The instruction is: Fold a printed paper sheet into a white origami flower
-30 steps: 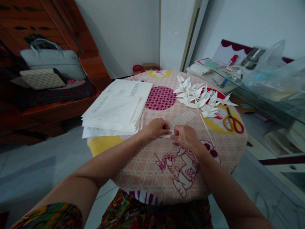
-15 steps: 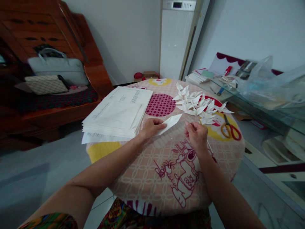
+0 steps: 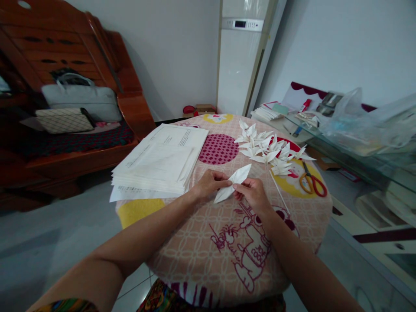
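Note:
A white piece of folded paper [image 3: 239, 174], pointed at both ends, is pinched between my two hands over the cloth-covered table [image 3: 195, 242]. My left hand [image 3: 209, 184] grips its left edge with thumb and fingers. From the lower right, my right hand [image 3: 251, 193] pinches the paper near its middle. Beyond my hands lies a cluster of white folded paper flowers [image 3: 260, 145] with pointed petals. A thin white stick [image 3: 279, 190] lies beside my right hand, running from the flowers toward my forearm.
A tall stack of white printed paper sheets [image 3: 159, 160] stands on the table's left. Scissors [image 3: 312, 182] with orange and red handles lie at the right edge. Right of the table is a glass shelf [image 3: 351, 151] with plastic bags; a wooden bench [image 3: 130, 108] stands at left.
My right hand has moved left and now holds the folded paper too. The paper appears opened wider and turned more upright. My view has tilted up slightly.

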